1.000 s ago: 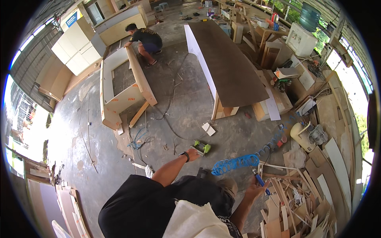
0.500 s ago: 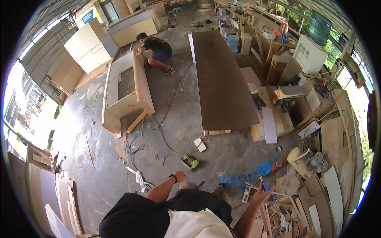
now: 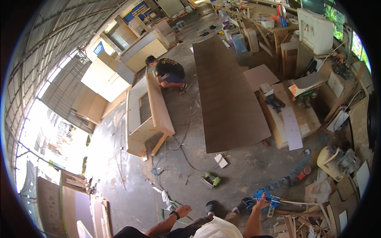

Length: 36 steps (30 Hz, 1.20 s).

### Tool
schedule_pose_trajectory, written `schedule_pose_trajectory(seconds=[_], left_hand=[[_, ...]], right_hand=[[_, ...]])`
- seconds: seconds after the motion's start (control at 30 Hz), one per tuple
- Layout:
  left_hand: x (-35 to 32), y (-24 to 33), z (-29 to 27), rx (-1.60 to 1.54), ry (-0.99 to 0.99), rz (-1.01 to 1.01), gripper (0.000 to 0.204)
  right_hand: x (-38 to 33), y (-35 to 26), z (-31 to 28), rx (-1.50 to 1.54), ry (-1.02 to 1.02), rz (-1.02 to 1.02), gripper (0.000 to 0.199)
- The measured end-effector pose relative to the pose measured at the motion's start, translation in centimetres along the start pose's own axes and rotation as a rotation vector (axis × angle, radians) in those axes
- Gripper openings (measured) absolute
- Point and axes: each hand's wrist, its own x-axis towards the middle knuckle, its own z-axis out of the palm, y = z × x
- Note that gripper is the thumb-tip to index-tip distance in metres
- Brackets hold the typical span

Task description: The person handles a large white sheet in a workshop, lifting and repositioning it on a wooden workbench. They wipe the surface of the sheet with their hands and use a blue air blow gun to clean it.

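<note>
My left hand [image 3: 183, 211], with a dark band on its wrist, hangs over the floor with nothing in it, its fingers loosely stretched. The green and dark power tool [image 3: 210, 180] lies on the floor ahead of it. My right hand [image 3: 262, 203] is closed around a slim blue tool [image 3: 256, 197], whose kind is hard to make out against the blue coiled hose [image 3: 274, 198] behind it. White cloth [image 3: 217, 228] covers part of my front, and my shoes show between my hands.
A long brown panel [image 3: 230, 95] lies ahead. Left of it, a person [image 3: 170, 73] crouches by a wooden cabinet frame [image 3: 158, 107]. Wood offcuts [image 3: 297, 222] and a cream-coloured compressor [image 3: 331, 160] stand at right. Cords and a white block [image 3: 221, 160] lie on the floor.
My view has tilted up and swung left, so the scene sits lower and farther right. My right hand has come nearer the coiled hose. The crouching person stays by the frame.
</note>
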Motion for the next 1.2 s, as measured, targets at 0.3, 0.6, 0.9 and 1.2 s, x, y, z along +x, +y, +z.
schedule_pose_trajectory(seconds=[0.3, 0.6, 0.9, 1.2], left_hand=[[-6.8, -7.0, 4.1, -0.13, -0.03, -0.257, 0.034], [-10.2, -12.4, 10.3, 0.066, -0.054, 0.214, 0.041], [-11.2, -11.6, 6.5, -0.311, -0.017, -0.218, 0.038], [-9.0, -10.1, 5.8, -0.324, -0.007, -0.09, 0.045]], right_hand=[[2.8, 2.9, 8.2, -1.682, 0.234, 0.254, 0.05], [0.6, 0.8, 8.9, -1.303, 0.626, 0.436, 0.044], [-1.8, -1.4, 7.7, -1.297, 0.504, 0.487, 0.037], [-9.0, 0.6, 10.6, -1.825, -0.011, 0.361, 0.029]])
